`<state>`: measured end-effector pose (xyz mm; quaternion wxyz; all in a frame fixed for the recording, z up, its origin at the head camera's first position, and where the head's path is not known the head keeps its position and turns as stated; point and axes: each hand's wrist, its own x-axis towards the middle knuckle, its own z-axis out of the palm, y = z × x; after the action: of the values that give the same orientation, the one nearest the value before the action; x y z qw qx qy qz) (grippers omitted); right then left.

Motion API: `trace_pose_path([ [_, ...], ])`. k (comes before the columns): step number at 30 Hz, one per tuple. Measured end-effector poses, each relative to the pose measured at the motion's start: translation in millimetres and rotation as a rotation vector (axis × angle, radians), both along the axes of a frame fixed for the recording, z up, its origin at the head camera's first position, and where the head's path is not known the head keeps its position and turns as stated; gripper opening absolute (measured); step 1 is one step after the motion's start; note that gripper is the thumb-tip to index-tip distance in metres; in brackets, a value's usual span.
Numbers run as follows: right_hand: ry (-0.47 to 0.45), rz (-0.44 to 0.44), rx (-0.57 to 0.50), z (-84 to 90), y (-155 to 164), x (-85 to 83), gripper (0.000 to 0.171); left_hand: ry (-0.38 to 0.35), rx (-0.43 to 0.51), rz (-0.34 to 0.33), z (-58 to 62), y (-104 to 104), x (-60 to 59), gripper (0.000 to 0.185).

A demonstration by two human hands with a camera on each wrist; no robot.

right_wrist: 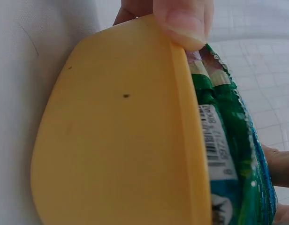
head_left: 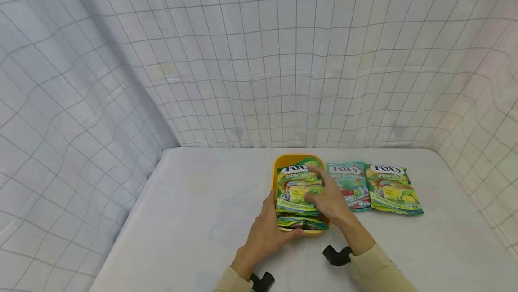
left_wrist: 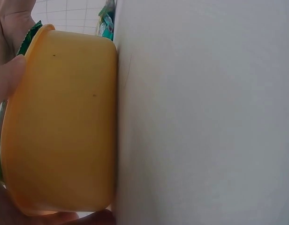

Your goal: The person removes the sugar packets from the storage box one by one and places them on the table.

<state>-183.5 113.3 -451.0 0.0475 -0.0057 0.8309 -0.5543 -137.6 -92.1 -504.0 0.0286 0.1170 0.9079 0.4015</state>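
A yellow plastic tub [head_left: 299, 157] stands on the table, holding several green candy packets; the top one, a Spring Tea packet [head_left: 297, 188], sticks up above the rim. My left hand [head_left: 265, 231] grips the tub at its left and near sides, with the thumb over the near rim. My right hand [head_left: 329, 197] rests on the right part of that top packet, its thumb and index finger spread over the front face; its other fingers are hard to make out. In the right wrist view, the left thumb [right_wrist: 184, 28] presses the rim beside the green packets [right_wrist: 224, 126].
Right of the tub lie a teal Mint Blossom packet [head_left: 349, 186] and another green Spring Tea packet [head_left: 392, 188], side by side. A white table [head_left: 194, 220] carries everything. White grid-patterned curtains [head_left: 279, 58] hang around the back and sides.
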Motion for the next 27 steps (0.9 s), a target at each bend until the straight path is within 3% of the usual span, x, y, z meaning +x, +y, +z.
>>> trace_pose_path([
  [15, 0.061, 0.021, -0.031, 12.9, 28, 9.3, 0.073, 0.01, -0.012, 0.003, 4.7, 1, -0.9, 0.13],
  [27, 0.118, 0.026, -0.097, 17.3, 43, 17.7, 0.075, -0.027, -0.011, 0.027, 5.0, 2, 2.2, 0.132],
])
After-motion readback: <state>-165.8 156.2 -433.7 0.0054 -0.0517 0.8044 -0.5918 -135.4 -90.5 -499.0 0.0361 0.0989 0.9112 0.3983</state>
